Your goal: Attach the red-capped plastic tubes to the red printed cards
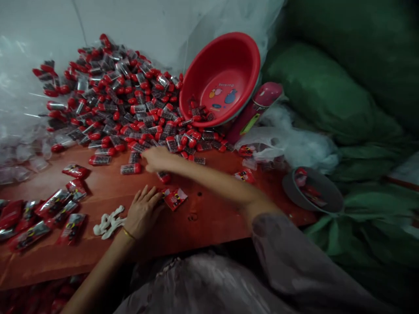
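My left hand lies palm down on the red-orange table, fingers stretched out. Its fingertips meet the left edge of a small red printed packet. My right hand reaches across to the front edge of a large heap of small clear tubes with red ends and dark contents. Its fingers are blurred and partly turned away, so any grip is unclear. One such tube lies just left of the right hand, and another sits below it. Crumpled white strips rest beside my left wrist.
Several filled red packets lie at the left. A red basin leans behind the heap, beside a pink bottle. At the right are a plastic bag, a grey bowl holding red packets, and green sacks.
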The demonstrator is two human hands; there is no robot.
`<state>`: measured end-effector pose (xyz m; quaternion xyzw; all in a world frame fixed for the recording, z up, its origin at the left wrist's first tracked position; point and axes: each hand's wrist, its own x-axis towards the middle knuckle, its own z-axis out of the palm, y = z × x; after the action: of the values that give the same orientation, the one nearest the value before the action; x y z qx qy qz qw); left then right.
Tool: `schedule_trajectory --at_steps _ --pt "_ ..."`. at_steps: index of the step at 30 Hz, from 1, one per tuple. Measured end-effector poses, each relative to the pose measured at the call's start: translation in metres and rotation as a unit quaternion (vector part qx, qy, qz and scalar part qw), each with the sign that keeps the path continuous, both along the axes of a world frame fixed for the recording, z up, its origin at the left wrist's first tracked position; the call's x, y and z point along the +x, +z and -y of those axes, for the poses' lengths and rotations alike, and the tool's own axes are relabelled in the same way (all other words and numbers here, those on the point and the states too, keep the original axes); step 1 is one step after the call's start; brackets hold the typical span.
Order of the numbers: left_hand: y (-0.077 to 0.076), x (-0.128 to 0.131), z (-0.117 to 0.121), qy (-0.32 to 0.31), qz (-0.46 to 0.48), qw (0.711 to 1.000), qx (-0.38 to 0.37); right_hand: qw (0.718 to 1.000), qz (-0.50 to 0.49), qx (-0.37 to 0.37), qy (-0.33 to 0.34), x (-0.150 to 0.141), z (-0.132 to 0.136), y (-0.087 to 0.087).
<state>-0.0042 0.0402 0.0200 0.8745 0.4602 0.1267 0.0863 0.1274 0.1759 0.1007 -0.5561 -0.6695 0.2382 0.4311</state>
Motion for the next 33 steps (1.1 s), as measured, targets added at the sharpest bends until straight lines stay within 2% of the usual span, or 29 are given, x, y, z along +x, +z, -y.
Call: schedule_trajectory --at_steps 1,2,4,5,6,7,9,11,14,16,18,20,23,26,29,33 --pt "0.002 0.004 -0.002 -0.001 0.002 1.0 -0.005 0.995 0.073 0.006 0.063 -0.002 -0.016 0.023" --pt "0.005 0.007 -0.003 0.0 0.001 1.0 -0.008 0.985 0.124 0.047 0.106 -0.003 -0.032 0.047" --pt "0.009 0.015 -0.002 0.009 0.001 1.0 -0.01 0.966 0.169 0.149 0.123 -0.003 -0.054 0.089" --pt "0.009 0.019 -0.001 0.015 0.003 1.0 -0.009 0.957 0.179 0.192 0.122 -0.001 -0.057 0.102" --pt "0.01 0.023 0.002 0.023 0.007 1.0 -0.007 0.949 0.19 0.222 0.114 0.003 -0.055 0.107" --pt "0.009 0.027 0.005 0.03 0.011 0.999 -0.004 0.943 0.217 0.224 0.116 0.008 -0.048 0.105" --pt "0.006 0.037 0.011 0.039 0.018 0.999 0.006 0.938 0.287 0.154 0.115 0.024 -0.021 0.076" --pt "0.002 0.044 0.015 0.035 0.017 0.999 0.012 0.925 0.359 0.053 0.111 0.046 0.014 0.027" --pt "-0.005 0.049 0.017 0.01 0.002 1.0 -0.001 0.904 0.418 0.02 0.091 0.082 0.065 -0.045" --pt "-0.008 0.047 0.017 -0.007 -0.011 1.0 -0.008 0.898 0.432 0.007 0.081 0.102 0.092 -0.074" --pt "-0.01 0.044 0.017 -0.02 -0.018 1.0 -0.005 0.9 0.43 0.011 0.068 0.113 0.113 -0.086" --pt "-0.011 0.041 0.018 -0.029 -0.02 0.999 0.002 0.907 0.417 0.027 0.051 0.116 0.129 -0.089" --pt "-0.012 0.039 0.018 -0.039 -0.021 0.999 0.012 0.918 0.39 0.041 0.056 0.107 0.148 -0.09" --pt "-0.013 0.038 0.018 -0.034 -0.018 0.999 0.019 0.931 0.355 0.035 0.07 0.096 0.159 -0.098" --pt "-0.015 0.036 0.02 -0.004 -0.005 1.0 0.022 0.945 0.322 0.036 0.041 0.088 0.165 -0.108" --pt "-0.017 0.038 0.026 0.053 0.024 0.998 0.021 0.949 0.307 0.066 0.019 0.081 0.17 -0.113"
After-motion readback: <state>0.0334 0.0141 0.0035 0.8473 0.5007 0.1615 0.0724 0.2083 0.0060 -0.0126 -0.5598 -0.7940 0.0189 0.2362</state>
